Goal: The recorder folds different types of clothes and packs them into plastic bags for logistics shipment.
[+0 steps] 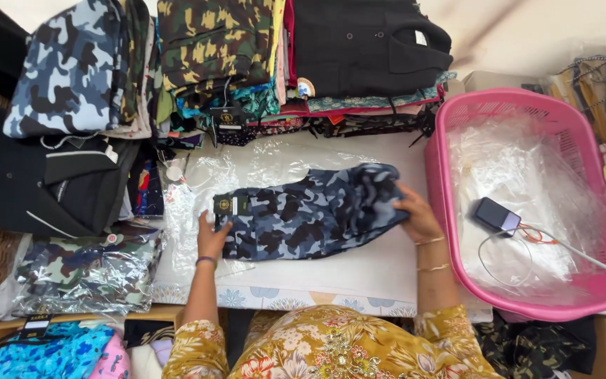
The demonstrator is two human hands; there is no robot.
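Left hand (211, 238) lies flat on, and right hand (416, 215) grips, a folded blue camouflage garment (310, 210) atop a clear plastic bag (261, 165) on the table, beside a pink laundry basket (450, 238) holding plastic sheeting (527, 161) and a phone (497, 215).

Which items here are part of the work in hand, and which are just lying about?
In hand:
- folded blue camouflage garment, under the left hand and right hand
- clear plastic bag beneath it

Lying about:
- pink basket with a phone
- stacks of folded clothes
- bagged green camouflage garment
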